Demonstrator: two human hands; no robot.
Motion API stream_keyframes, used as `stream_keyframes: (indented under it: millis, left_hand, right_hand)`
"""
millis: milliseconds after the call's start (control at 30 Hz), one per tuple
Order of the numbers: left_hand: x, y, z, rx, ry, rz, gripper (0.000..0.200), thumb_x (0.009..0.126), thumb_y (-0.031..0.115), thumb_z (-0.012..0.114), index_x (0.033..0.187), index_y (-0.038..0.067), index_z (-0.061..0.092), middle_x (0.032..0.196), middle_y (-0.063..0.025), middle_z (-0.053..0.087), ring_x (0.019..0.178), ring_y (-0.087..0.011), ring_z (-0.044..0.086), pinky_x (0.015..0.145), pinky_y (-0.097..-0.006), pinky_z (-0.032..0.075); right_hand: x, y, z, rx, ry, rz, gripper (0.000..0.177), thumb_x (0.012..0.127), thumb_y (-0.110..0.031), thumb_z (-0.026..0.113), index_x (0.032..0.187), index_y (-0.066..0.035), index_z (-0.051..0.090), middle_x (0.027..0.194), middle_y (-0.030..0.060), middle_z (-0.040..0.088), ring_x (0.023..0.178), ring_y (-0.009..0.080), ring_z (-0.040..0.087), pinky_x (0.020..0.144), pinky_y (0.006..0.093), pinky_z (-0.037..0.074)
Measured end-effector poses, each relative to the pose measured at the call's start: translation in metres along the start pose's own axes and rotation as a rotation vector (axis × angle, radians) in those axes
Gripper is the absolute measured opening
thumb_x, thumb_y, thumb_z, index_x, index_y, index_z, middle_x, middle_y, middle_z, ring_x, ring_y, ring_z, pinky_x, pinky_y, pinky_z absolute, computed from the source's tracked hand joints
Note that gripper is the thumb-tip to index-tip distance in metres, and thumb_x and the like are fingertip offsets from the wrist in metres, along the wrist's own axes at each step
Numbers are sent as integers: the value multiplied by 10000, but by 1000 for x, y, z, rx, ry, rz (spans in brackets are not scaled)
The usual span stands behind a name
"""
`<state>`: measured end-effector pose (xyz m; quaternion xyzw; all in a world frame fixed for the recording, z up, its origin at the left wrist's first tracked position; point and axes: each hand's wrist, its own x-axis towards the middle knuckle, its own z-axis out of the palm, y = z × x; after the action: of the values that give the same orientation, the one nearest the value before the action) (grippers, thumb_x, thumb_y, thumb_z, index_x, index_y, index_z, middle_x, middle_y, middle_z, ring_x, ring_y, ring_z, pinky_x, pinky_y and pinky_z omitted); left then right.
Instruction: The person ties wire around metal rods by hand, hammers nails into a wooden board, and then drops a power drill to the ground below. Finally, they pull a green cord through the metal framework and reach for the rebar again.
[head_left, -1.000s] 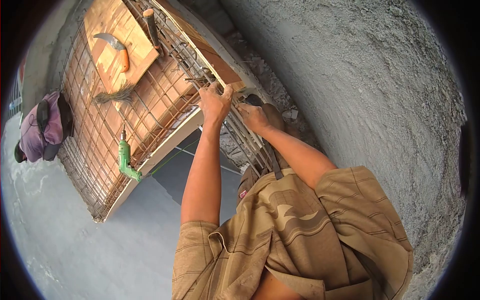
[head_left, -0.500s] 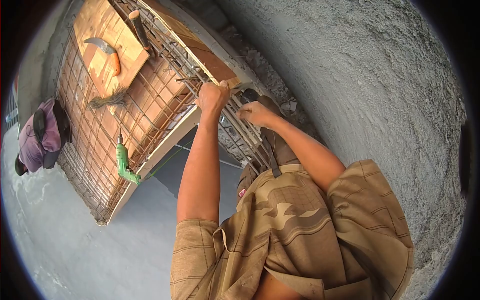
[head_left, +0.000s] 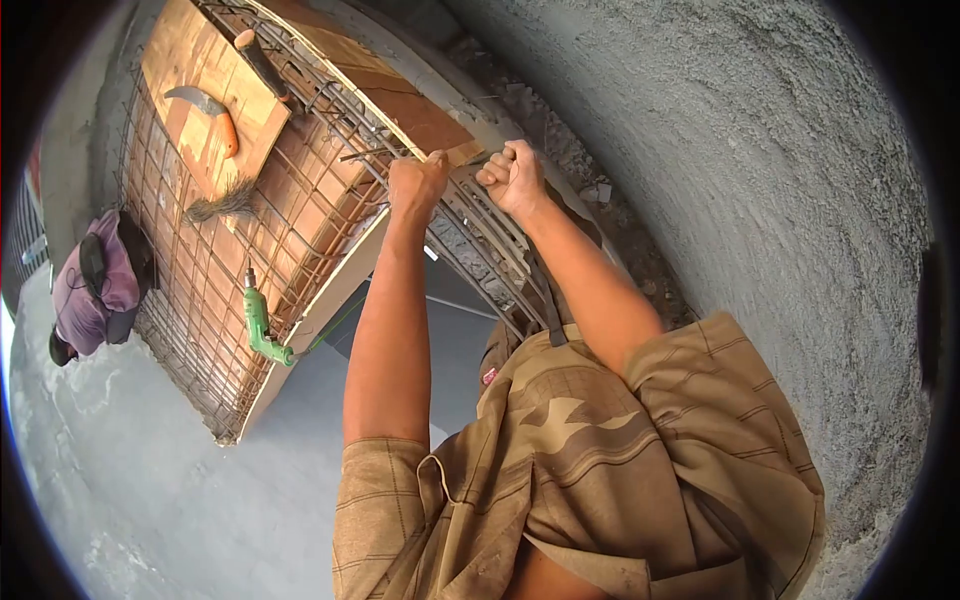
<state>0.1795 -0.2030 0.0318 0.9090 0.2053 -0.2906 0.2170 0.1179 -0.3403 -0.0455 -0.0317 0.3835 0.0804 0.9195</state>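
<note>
Rebar mesh (head_left: 195,300) under drill (head_left: 262,325), sickle (head_left: 205,108), board (head_left: 175,50)

Whole thing sits on a rebar mesh (head_left: 190,300) laid over plywood formwork (head_left: 310,212). Up top there's a loose plywood board (head_left: 175,50) with an orange-handled sickle (head_left: 208,110) on it. A tie-wire bundle (head_left: 222,200) lies at the board's edge, a wooden tool handle (head_left: 262,62) just beside, and a green drill (head_left: 262,325) further down the mesh.
</note>
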Motion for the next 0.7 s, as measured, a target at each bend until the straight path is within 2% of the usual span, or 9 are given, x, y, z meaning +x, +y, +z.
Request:
stream_keyframes:
  millis: [67,167,267,300,400,500,700]
  left_hand:
    - [-6,-5,1,-32,36,-7,532,831,402,679,867,-130,690,915,-322,685,906,-427,685,817,-453,522]
    - [-5,-1,0,-54,71,30,502,835,379,688,796,-121,684,843,-328,674,836,-427,683,792,-462,517]
    - [-7,-3,1,-4,97,79,483,869,351,682,778,-123,675,687,-212,671,633,-262,646,599,-388,493]
    - [-9,-2,0,5,114,98,476,874,343,676,776,-123,675,689,-217,671,633,-265,646,597,-386,492]
    - [-7,3,-2,-51,42,-7,477,838,350,702,784,-124,676,839,-323,679,833,-425,688,788,-461,520]
    - [-13,9,-4,-16,95,5,469,840,339,710,826,-129,684,890,-331,683,890,-430,690,807,-458,526]
    - [-11,16,-5,44,89,-42,473,846,336,714,911,-132,694,968,-340,678,955,-437,681,843,-451,528]
  right_hand:
    - [13,7,-1,46,90,-30,343,860,-177,500,602,-185,274,526,-31,195,444,122,179,494,313,293]
    - [33,10,-5,-3,78,-53,296,870,-176,477,635,-185,297,546,-36,194,456,124,171,474,309,267]
    - [45,31,-4,22,164,-41,298,880,-163,460,633,-185,294,551,-36,207,463,121,183,466,297,255]
    - [46,33,-5,41,168,-38,301,886,-163,447,632,-183,288,553,-38,212,464,122,186,465,295,255]
    - [40,39,-11,87,146,-30,322,898,-172,445,622,-191,280,552,-46,221,463,121,198,466,297,262]
    - [28,51,-11,131,129,-62,308,933,-210,452,659,-190,314,555,-54,246,461,115,221,480,294,281]
    - [10,54,0,30,117,-99,193,967,-261,480,804,-178,418,616,-62,340,519,94,349,531,290,340]
